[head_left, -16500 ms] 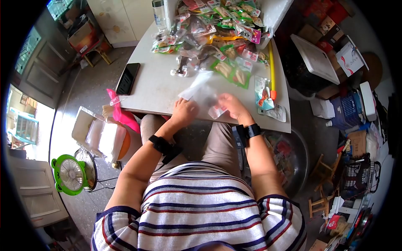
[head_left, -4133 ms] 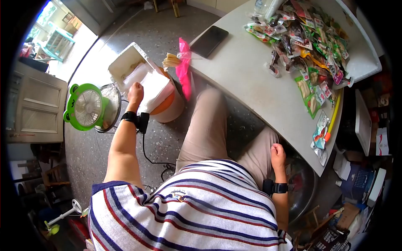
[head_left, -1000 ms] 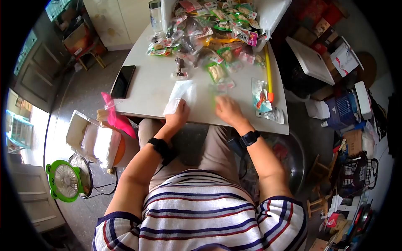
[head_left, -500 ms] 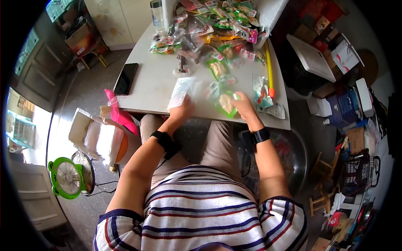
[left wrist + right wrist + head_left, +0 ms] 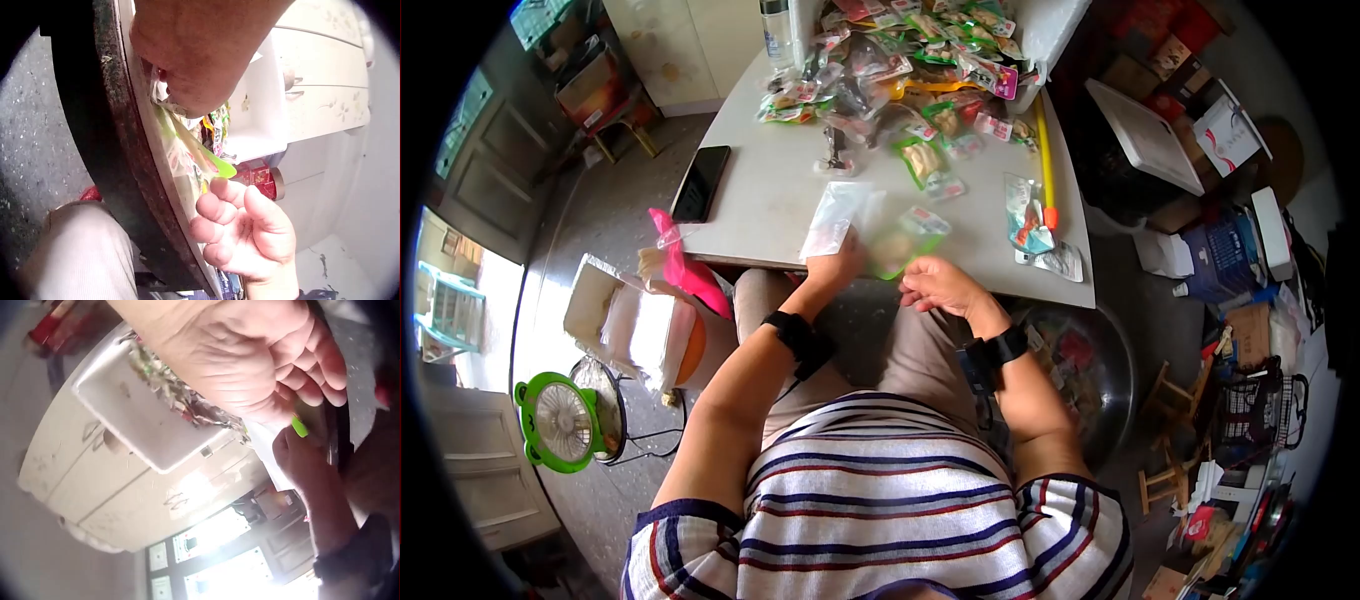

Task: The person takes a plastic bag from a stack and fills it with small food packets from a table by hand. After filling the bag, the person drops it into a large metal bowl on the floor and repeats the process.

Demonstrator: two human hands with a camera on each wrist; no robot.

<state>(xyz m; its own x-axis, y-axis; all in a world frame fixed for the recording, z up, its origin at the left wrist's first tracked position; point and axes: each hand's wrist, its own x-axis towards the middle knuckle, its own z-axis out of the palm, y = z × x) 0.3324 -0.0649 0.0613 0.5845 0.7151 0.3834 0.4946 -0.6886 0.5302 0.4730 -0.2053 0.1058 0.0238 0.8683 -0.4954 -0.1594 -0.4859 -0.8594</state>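
My left hand (image 5: 835, 268) grips thin white and clear plastic bags (image 5: 832, 225) at the table's front edge. A green-edged clear food packet (image 5: 892, 252), blurred, lies against its thumb side. In the left wrist view the packet's bright green corner (image 5: 226, 169) sticks out from under that hand. My right hand (image 5: 945, 285) is just in front of the packet, palm turned up and fingers loosely bent, holding nothing. Its fingertips come close to the green corner. Another green-edged packet (image 5: 922, 160) with pale pieces inside lies farther back on the table.
Many sealed food packets (image 5: 870, 60) spill from a white foam box (image 5: 1055, 35) at the back. A phone (image 5: 702, 184) lies at left, a yellow stick (image 5: 1045, 160) and a blue packet (image 5: 1026, 220) at right. Plastic bags fill a box (image 5: 590, 290) left of my legs; a metal basin (image 5: 1115, 370) stands right.
Earlier I reached to the box of bags at left, then returned to the table. My right hand brought a green-edged packet from the pile to my left hand and has let it go.
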